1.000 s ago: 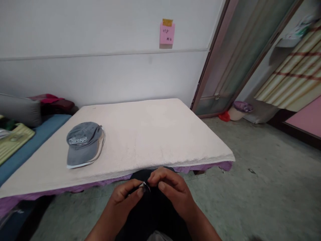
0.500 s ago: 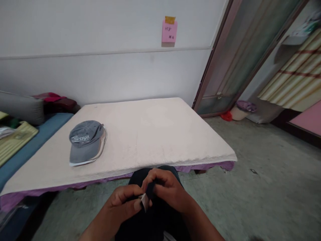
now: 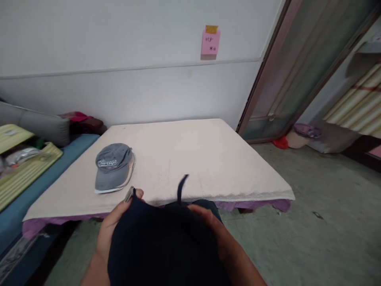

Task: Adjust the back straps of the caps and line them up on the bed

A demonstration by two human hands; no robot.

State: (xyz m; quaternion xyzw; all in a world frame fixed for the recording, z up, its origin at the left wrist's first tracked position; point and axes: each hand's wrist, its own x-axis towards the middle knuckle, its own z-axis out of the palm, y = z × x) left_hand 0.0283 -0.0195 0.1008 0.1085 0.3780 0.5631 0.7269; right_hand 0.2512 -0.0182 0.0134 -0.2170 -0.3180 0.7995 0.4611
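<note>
A: Starting at the far left, what's there?

B: A striped yellow-green bag (image 3: 20, 169) on a blue mattress (image 3: 44, 174), with a grey cushion (image 3: 44, 127) behind it and dark red cloth (image 3: 83, 121) by the wall.

A: And on the table?

B: The white-topped table (image 3: 208, 159) bears 1 grey cap (image 3: 113, 167) near its left front corner, brim toward the viewer, with white lettering on its front.

A: The hands?

B: Both are low in the middle, in front of the table's near edge. The left hand (image 3: 111, 228) grips the left rim of a dark navy cap (image 3: 160, 242), thumb up beside a small metal buckle (image 3: 129, 194). The right hand (image 3: 212, 232) is curled over the cap's right side, holding it too. A thin dark strap (image 3: 181, 186) sticks up from the cap's far edge.

A: So the navy cap isn't on the table?

B: No, it's held between the 2 hands, just short of the edge.

A: Further right?

B: A pink note (image 3: 210, 41) on the wall, a glazed door (image 3: 294, 71), and a basin (image 3: 302, 135) on the floor.
</note>
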